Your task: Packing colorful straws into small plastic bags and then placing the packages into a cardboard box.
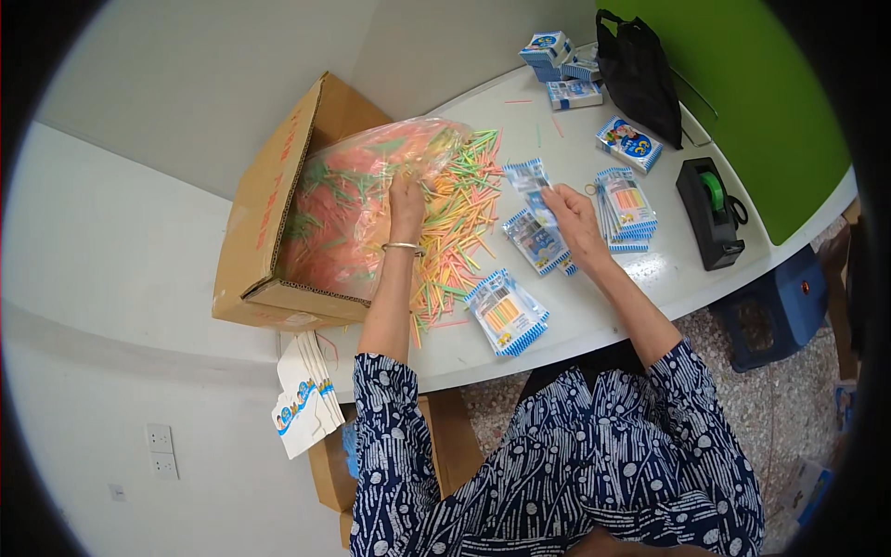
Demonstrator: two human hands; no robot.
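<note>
My left hand [406, 206], a bracelet at its wrist, is among thin pink, yellow, orange and green sticks [464, 209], beside the clear plastic bag [357, 186]. Its fingers look curled; what they hold, if anything, is hidden. In my right hand [577, 226] a small blue-and-white clear packet [527, 178] is gripped between thumb and fingers. Under it, more packets [536, 241] lie on the table. A fanned stack of filled packets [507, 314] sits nearer me, and another stack [626, 201] is right of my right hand.
The bag lies in an open cardboard box [269, 213] on its side. Small printed boxes [629, 145] and a black bag [639, 70] stand far right, near a tape dispenser [707, 213]. Flat white cartons [306, 395] hang at the left edge. A blue stool [775, 311] stands below right.
</note>
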